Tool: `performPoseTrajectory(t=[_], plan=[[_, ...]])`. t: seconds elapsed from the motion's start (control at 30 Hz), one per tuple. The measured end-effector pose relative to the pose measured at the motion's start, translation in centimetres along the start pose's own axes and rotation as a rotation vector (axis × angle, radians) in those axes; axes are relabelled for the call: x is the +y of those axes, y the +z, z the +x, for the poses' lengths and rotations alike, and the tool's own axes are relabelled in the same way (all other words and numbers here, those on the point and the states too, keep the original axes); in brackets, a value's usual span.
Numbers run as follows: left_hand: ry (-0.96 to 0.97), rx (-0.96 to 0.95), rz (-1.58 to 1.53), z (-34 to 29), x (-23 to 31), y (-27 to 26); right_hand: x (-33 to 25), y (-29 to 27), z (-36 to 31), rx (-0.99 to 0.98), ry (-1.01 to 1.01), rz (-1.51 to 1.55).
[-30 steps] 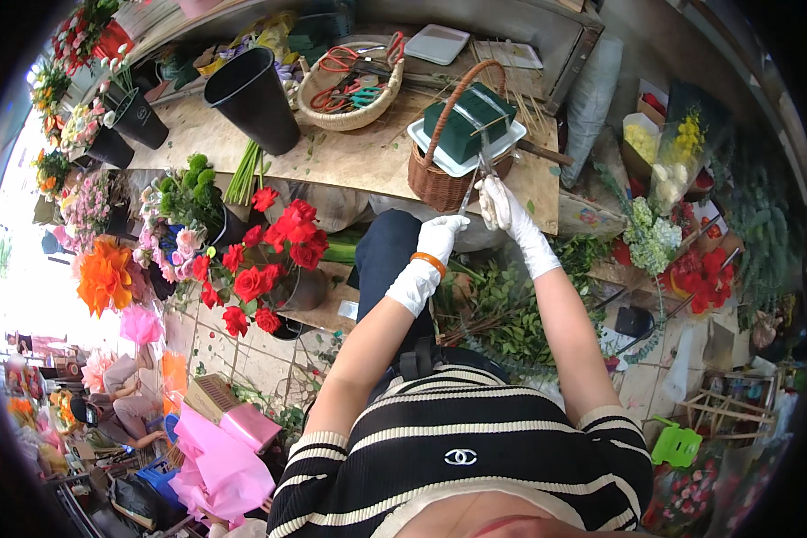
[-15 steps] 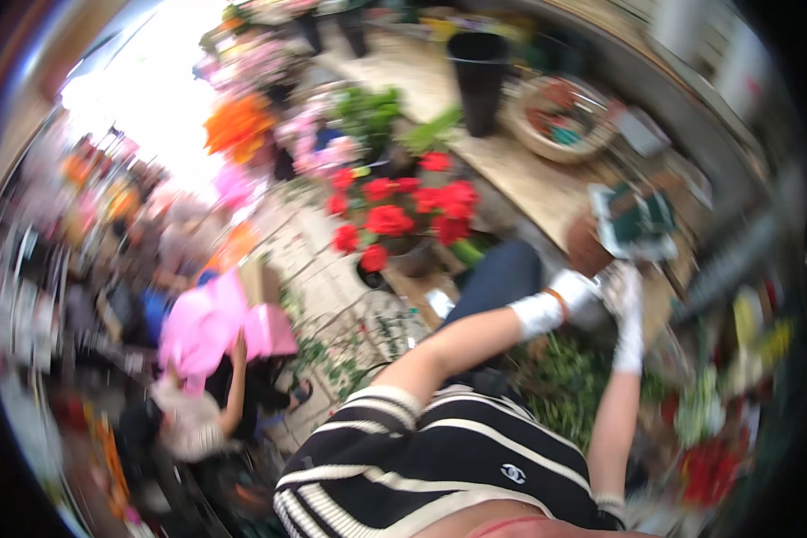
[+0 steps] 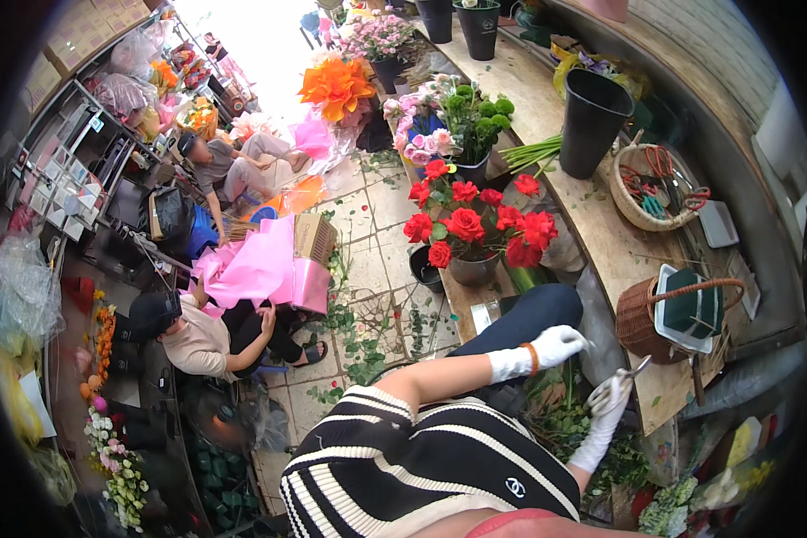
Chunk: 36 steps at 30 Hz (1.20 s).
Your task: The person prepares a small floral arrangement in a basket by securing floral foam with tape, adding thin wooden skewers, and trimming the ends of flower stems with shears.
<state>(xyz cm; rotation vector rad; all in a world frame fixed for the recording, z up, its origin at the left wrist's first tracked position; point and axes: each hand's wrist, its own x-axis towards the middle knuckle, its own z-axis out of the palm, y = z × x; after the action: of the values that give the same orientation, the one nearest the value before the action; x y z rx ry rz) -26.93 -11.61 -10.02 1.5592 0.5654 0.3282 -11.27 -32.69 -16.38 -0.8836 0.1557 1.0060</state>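
Observation:
My left hand [image 3: 560, 345], in a white glove with an orange-brown band at the wrist, hangs above my dark-trousered knee. Its fingers are loosely bent and a little apart, with nothing visible in them. Also white-gloved, my right hand [image 3: 609, 394] is closed around a pair of scissors [image 3: 638, 367], whose metal blades point up and to the right. Just beyond them, a brown wicker basket [image 3: 637, 318] with an arched handle sits on the wooden bench. In it is a white tray [image 3: 669, 325] with dark green blocks [image 3: 693, 303]; neither hand touches it.
On the bench [image 3: 592, 220] stand a round tool basket [image 3: 626, 193] and a tall black bucket [image 3: 594, 125]. Red roses [image 3: 466, 224] fill a pot ahead. Cut leaves litter the tiled floor [image 3: 368, 269]. One person [image 3: 215, 336] at left handles pink wrapping paper [image 3: 255, 269]; another sits farther back.
The view has turned and sharpened. Both hands have come away from the wicker basket and farther from each other. The scissors now show plainly in my right hand.

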Motion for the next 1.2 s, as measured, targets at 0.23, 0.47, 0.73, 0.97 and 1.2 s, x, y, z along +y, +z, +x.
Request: performPoseTrajectory(t=[0.23,0.47,0.73,0.97,1.2], plan=[[0.171,0.156,-0.092,-1.9,0.7,-4.9,6.1,2.7,-3.6,0.057,-0.309,-0.465],[0.305,0.209,-0.104,-3.8,6.9,-7.4,1.5,11.5,-5.5,-0.098,-0.418,-0.571],[0.165,-0.014,-0.221,-8.5,11.1,-6.9,2.7,21.6,-8.5,-0.341,-0.668,-0.464],[0.464,0.264,0.852,-11.2,12.5,-5.9,3.7,23.6,-9.5,-0.222,-0.696,-0.493],[0.369,0.332,0.464,-12.2,11.0,-7.7,4.5,22.6,-7.4,-0.348,-0.609,-0.478]])
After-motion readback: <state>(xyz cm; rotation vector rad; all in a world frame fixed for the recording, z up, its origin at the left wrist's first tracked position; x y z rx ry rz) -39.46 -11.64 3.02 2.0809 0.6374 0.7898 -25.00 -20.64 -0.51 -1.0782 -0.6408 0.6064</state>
